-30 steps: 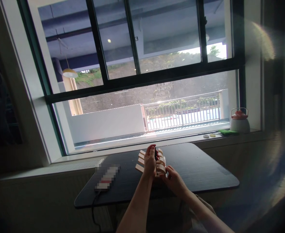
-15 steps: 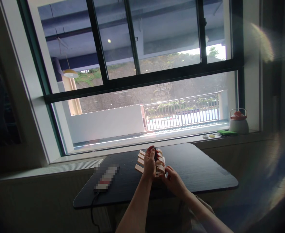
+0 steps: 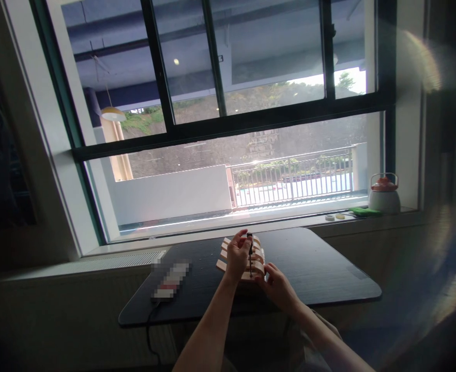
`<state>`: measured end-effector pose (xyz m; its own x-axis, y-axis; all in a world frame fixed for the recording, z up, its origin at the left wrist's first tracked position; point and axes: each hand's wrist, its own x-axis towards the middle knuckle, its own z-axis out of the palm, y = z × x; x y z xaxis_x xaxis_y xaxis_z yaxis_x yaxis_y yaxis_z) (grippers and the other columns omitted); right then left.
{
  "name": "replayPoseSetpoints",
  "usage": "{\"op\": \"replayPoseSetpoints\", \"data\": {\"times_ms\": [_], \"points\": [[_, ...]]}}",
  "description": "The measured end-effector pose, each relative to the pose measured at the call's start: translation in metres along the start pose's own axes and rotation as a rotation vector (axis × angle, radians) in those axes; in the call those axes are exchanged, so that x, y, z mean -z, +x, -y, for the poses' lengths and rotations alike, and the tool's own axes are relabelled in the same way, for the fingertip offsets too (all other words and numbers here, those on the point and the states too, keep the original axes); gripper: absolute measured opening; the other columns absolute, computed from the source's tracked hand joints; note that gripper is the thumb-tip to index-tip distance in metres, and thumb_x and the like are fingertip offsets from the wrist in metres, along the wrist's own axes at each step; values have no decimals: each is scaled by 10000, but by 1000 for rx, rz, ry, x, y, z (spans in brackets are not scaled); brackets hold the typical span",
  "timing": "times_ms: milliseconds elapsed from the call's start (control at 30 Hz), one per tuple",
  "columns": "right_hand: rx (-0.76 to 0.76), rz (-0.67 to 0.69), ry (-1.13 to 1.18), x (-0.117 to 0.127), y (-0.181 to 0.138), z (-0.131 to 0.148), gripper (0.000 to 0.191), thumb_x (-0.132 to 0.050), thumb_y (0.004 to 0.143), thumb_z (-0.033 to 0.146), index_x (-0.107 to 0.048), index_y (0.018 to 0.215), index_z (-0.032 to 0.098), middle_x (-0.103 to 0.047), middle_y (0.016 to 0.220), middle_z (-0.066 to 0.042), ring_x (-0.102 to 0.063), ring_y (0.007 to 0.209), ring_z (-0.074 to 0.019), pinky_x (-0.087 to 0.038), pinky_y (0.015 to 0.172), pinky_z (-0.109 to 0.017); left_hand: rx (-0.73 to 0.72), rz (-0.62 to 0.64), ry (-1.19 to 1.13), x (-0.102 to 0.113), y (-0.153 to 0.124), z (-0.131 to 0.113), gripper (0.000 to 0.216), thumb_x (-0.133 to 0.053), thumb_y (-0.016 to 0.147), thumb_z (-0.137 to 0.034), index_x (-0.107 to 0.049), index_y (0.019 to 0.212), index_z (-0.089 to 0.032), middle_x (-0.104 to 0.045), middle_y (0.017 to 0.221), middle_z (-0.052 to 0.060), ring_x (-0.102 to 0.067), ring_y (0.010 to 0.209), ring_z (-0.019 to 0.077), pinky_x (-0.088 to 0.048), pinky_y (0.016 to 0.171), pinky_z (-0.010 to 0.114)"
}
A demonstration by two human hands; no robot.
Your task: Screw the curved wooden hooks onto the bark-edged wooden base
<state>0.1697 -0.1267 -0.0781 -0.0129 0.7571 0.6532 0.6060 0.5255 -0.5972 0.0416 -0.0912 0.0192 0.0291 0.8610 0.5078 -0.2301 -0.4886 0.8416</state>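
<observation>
On the dark table (image 3: pixel 290 263) stands a pale wooden slatted piece (image 3: pixel 257 265), with curved slats at its right and straight ones sticking out to the left. My left hand (image 3: pixel 237 257) is closed around a screwdriver (image 3: pixel 250 246) with a black handle. Its thin shaft points down to the near edge of the wooden piece; the exact contact at the tip is too small to tell. My right hand (image 3: pixel 277 287) grips the near right corner of the wood with bent fingers. The left forearm hides part of the slats.
A power strip (image 3: pixel 169 283), blurred out, lies at the table's left with a cable (image 3: pixel 148 336) hanging over the edge. Behind is a window sill (image 3: pixel 290 219) holding a white kettle-like pot (image 3: pixel 383 200), a green cloth-like item (image 3: pixel 365 212) and small round things.
My left hand has shifted slightly left and opened its grip a little, so more of the screwdriver shows. My right hand stays at the wood's corner. The view has moved slightly.
</observation>
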Motion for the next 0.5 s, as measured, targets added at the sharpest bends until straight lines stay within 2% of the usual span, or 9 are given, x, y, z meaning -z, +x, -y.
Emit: {"op": "replayPoseSetpoints", "data": {"times_ms": [133, 233, 333, 500], "points": [[-4, 21, -3, -1, 0, -1, 220, -496, 838, 406, -560, 791, 201, -557, 833, -26, -485, 580, -116, -440, 576, -260, -94, 83, 337, 16, 13, -13, 350, -625, 737, -358, -676, 1029, -172, -639, 710, 19, -545, 581, 108, -422, 558, 215], [1, 19, 1, -2, 0, -2, 220, -489, 847, 407, -556, 800, 203, -549, 842, -23, -492, 597, -117, -437, 581, -254, -135, 94, 424, 23, 21, -23, 264, -671, 691, -328, -713, 904, -178, -639, 728, 28, -544, 615, 121, -425, 602, 232], [4, 19, 0, -2, 0, -3, 215, -493, 845, 404, -551, 788, 205, -539, 819, -16, -480, 577, -111, -435, 574, -253, -203, 102, 544, 25, 23, -32, 223, -702, 667, -342, -720, 831, -193, -618, 695, 19, -526, 614, 125, -413, 622, 244], [12, 30, -7, -2, 0, -4, 224, -493, 848, 412, -552, 807, 200, -542, 828, -17, -486, 579, -110, -441, 578, -251, -313, 133, 894, 22, 24, -38, 207, -597, 769, -338, -707, 864, -190, -640, 744, 39, -556, 649, 142, -419, 648, 259]]}}
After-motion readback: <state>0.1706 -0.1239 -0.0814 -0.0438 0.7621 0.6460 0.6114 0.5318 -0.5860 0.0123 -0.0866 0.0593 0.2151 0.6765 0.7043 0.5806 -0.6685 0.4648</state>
